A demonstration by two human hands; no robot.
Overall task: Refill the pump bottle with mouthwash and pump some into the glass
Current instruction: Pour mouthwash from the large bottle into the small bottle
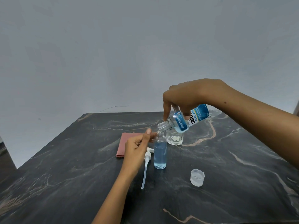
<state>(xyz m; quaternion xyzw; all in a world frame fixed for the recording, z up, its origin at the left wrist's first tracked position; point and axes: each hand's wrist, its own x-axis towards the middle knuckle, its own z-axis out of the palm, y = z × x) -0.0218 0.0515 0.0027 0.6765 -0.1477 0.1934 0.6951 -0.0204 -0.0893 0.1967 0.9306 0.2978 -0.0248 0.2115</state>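
A clear pump bottle (160, 152) stands upright on the dark marble table (80, 175), its neck uncovered and blue liquid filling most of it. My left hand (137, 147) pinches the bottle's neck with thumb and forefinger. My right hand (191, 96) grips a blue-labelled mouthwash bottle (184, 118), tilted with its open mouth just above the pump bottle's neck. The white pump head with its long tube (146, 165) lies flat on the table left of the bottle. An empty glass (174, 138) stands just behind the pump bottle, under the tilted mouthwash bottle.
A translucent cap (197, 177) rests mouth-up on the table to the front right. A folded pink cloth (123, 146) lies behind my left hand. A plain grey wall rises behind the table's far edge.
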